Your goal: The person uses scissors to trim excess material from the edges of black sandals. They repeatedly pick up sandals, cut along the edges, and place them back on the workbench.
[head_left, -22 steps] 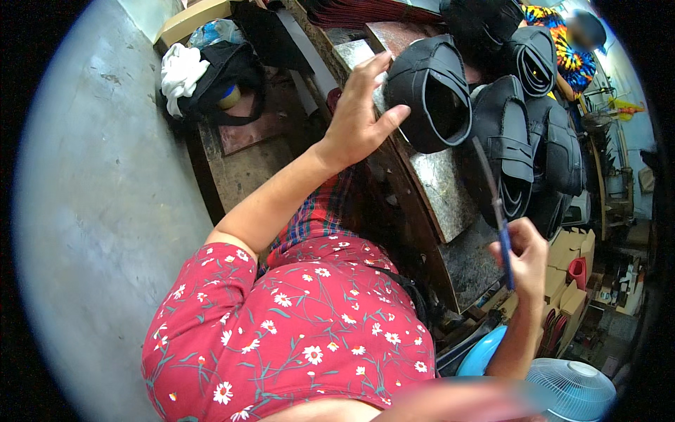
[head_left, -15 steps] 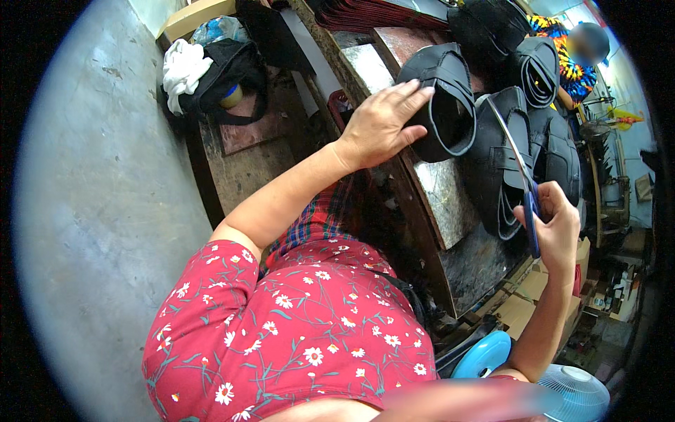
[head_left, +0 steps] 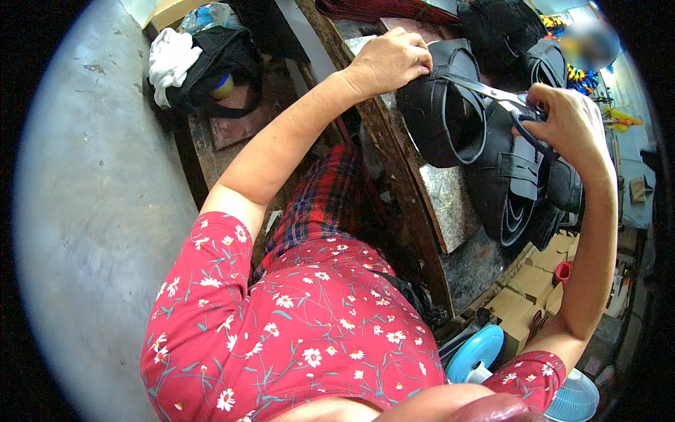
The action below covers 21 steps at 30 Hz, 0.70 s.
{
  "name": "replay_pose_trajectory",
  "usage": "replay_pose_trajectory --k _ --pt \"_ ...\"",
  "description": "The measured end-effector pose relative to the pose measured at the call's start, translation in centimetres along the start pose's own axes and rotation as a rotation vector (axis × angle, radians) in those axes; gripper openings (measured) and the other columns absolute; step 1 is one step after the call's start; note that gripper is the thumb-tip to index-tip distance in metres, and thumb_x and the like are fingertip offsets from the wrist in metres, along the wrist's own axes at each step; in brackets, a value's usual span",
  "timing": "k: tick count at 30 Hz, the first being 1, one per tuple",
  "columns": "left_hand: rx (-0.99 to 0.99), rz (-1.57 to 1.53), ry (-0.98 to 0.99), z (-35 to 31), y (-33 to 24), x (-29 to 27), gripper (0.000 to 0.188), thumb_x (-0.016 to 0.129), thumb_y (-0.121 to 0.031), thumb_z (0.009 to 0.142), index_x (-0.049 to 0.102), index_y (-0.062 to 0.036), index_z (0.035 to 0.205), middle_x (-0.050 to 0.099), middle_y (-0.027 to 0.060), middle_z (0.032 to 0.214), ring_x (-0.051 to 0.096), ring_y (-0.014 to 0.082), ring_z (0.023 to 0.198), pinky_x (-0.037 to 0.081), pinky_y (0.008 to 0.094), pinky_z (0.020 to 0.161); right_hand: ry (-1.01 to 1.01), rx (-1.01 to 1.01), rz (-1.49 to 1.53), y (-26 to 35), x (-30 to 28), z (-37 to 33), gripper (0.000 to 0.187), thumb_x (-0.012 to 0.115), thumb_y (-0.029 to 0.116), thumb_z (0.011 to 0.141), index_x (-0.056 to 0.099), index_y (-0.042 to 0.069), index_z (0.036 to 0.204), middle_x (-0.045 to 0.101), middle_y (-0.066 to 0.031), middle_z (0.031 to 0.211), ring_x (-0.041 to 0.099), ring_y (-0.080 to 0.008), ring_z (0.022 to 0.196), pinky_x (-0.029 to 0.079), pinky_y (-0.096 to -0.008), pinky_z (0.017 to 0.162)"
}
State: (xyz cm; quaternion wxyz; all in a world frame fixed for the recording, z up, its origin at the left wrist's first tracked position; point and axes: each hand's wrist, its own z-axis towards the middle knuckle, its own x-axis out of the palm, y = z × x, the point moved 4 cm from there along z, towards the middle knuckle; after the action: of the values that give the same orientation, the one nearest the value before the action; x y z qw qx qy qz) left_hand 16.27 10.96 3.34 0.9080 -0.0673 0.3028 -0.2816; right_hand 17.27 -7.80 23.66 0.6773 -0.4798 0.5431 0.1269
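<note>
Scissors point(head_left: 500, 94) with dark blue handles are gripped in my right hand point(head_left: 566, 123). Their blades point left, across the strap of a black shoe upper point(head_left: 427, 116) on the bench. At that upper's top left edge, the fingers of my left hand point(head_left: 394, 62) are pinched together. Whether they grip the leather or a fine thread on it is too small to tell. The upper's round opening faces me. Below the scissors, several more black shoe uppers point(head_left: 500, 186) lie nested together, with a strap across the front one.
Other black uppers point(head_left: 492, 32) and a stack of dark red strips point(head_left: 383, 8) lie further back on the workbench point(head_left: 450, 204). A black bag point(head_left: 235, 70) with white cloth point(head_left: 171, 63) sits at left. Cardboard boxes point(head_left: 531, 281) and a blue fan point(head_left: 478, 352) stand at lower right. Another person point(head_left: 590, 46) is behind.
My right hand has raised the scissors up and left, bringing the blades to the near upper's strap. My left hand has moved up from flat on the upper into a pinch at its edge.
</note>
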Motion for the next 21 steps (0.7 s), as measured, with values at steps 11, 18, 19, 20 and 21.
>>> replay_pose_trajectory --k 11,18,19,20,21 --pt "0.061 0.072 -0.089 0.1 -0.8 -0.1 0.007 0.067 -0.022 0.085 0.069 -0.0162 0.084 0.064 -0.0008 0.093 0.061 0.0216 0.093 0.056 0.0355 0.08 0.018 -0.097 -0.139 1.2 -1.6 3.4 0.04 0.087 0.03 0.062 0.069 0.006 0.088 0.067 -0.0125 0.078 0.067 -0.0325 0.084 0.05 -0.0438 0.078" --pt "0.055 0.083 -0.125 -0.1 -1.2 -0.3 0.006 0.067 -0.021 0.084 0.069 -0.0161 0.084 0.064 -0.0009 0.092 0.061 0.0215 0.093 0.056 0.0357 0.08 0.007 -0.187 -0.188 1.6 -1.1 4.1 0.038 0.087 0.03 0.061 0.067 0.006 0.083 0.065 -0.0118 0.074 0.066 -0.0311 0.081 0.05 -0.0437 0.074" --pt "0.049 0.087 -0.133 -0.1 -1.2 -0.3 0.006 0.067 -0.021 0.084 0.069 -0.016 0.084 0.064 -0.001 0.092 0.061 0.0215 0.093 0.056 0.0357 0.08 -0.015 -0.203 -0.191 1.5 -1.2 4.1 0.038 0.087 0.03 0.061 0.067 0.006 0.083 0.065 -0.0116 0.074 0.066 -0.0309 0.08 0.05 -0.0436 0.074" --pt "0.038 0.079 -0.131 -0.2 -1.2 -0.2 0.006 0.067 -0.021 0.084 0.069 -0.0159 0.084 0.065 -0.001 0.092 0.061 0.0216 0.092 0.056 0.0357 0.08 -0.009 -0.181 -0.188 1.2 -1.4 4.1 0.038 0.086 0.031 0.062 0.066 0.006 0.082 0.065 -0.0114 0.074 0.066 -0.0309 0.079 0.05 -0.0436 0.073" --pt "0.028 0.071 -0.128 -0.2 -1.2 -0.2 0.006 0.067 -0.021 0.084 0.069 -0.0159 0.084 0.065 -0.001 0.092 0.061 0.0217 0.092 0.055 0.0356 0.08 -0.002 -0.158 -0.185 0.9 -1.6 4.1 0.038 0.086 0.031 0.062 0.066 0.006 0.082 0.065 -0.0112 0.073 0.066 -0.0308 0.078 0.05 -0.0435 0.073"
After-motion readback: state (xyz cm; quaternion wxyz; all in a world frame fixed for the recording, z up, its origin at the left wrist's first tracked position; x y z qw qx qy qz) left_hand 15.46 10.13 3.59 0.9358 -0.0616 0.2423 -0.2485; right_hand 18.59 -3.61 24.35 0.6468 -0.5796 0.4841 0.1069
